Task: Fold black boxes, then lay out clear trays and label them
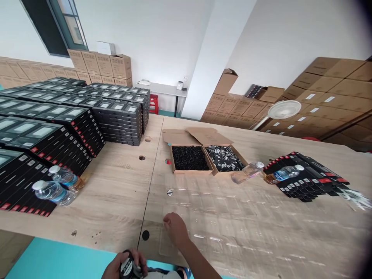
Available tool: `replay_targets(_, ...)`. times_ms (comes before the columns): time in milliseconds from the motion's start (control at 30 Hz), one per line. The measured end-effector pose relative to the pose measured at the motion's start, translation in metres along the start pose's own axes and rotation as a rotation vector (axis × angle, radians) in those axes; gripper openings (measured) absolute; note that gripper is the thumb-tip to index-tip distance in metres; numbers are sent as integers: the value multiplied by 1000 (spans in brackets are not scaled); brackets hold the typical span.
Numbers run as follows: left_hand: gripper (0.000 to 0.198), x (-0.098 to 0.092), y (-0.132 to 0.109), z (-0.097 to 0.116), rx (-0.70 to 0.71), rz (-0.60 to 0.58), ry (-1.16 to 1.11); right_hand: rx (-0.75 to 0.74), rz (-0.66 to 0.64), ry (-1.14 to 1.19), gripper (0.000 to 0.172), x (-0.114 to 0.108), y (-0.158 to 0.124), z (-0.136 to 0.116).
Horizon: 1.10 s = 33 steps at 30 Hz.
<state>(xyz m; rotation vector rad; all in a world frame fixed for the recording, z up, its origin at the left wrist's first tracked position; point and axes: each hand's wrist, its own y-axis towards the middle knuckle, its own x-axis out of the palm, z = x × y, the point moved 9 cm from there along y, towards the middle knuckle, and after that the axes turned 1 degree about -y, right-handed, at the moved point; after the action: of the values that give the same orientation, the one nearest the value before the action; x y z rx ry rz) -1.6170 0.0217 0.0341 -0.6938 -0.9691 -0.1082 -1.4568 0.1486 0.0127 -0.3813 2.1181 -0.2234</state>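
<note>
At the bottom edge, my left hand (116,267) is wrapped round a round black object (127,266) with white print on its face. Its exact kind does not show. Over the near edge of the wooden table, my right hand (176,228) has its fingers curled together; anything between them is hidden. Under and beside it lie clear plastic trays (221,217) in rows. A small round black-and-white label (169,193) lies beyond my right hand. A plain black disc (145,235) is on the table between my two hands.
Beyond the trays stand an open carton of small black parts (190,158) and another of black-and-silver packets (223,158). Black boxes (58,143) are stacked at left, with water bottles (55,192) beside them. More bottles (247,172) and black boxes (305,174) stand at right.
</note>
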Motion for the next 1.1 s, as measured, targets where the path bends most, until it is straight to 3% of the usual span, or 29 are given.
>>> replay_targets(100,27,5,-6,0,-14,1,15,-202,-120,-155,16,33,-5,-41)
replay_targets(233,30,-5,-13,0,-26,85,-36,-360,-201,-286,25,66,-4,-77)
replay_targets(467,33,-24,-18,1,26,58,-181,-377,-217,-332,18,85,4,-87)
replay_targets(600,34,-22,-16,-1,11,28,-177,-280,-183,-265,7,68,0,-65)
replay_targets(733,35,-14,-11,-5,-28,26,-170,-172,-86,-220,18,35,-17,-28)
replay_targets(833,35,-9,-2,-10,-80,62,-187,-126,-67,-205,21,26,-30,-10)
replay_targets(967,29,1,15,-18,-173,96,-264,-56,-44,-158,20,16,-43,1)
replay_targets(1100,25,8,25,-24,-253,154,-352,13,53,-49,12,-17,-59,0)
